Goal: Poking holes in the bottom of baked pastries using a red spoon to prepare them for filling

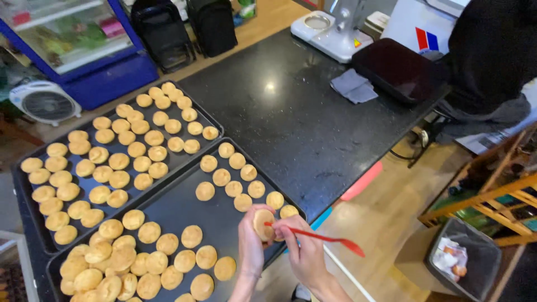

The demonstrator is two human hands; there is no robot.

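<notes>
1. Kitchen-like room: black stone desk (291,112) over a wooden floor, a blue glass-fronted chiller (84,45) far left.
2. At the near edge of the desk, one round golden pastry puff (263,222) held up just over the corner of the nearer baking tray (218,221).
3. Left hand (250,240), grip wrapped around the puff, flat side turned up.
4. Right hand (302,246), grip narrow, pinched on a thin red tool (319,237); tip touching the puff, broad end pointing off to the right over the floor.
5. Nearer tray: a heap of puffs bunched at the near left corner, a looser scatter toward the far right, bare dark metal between.
6. Farther tray (193,156), just beside it on the left: puffs in fairly even rows, seemingly untouched.
7. Judging by this: work on the puffs looks early to midway, only the one in hand being worked, many left; which ones are finished cannot be told.
8. Further out: grey cloth (353,85) and a dark empty tray (397,70) far right, a white appliance (335,31) beyond, a white fan (45,102) far left, a bin (467,263) near right.
</notes>
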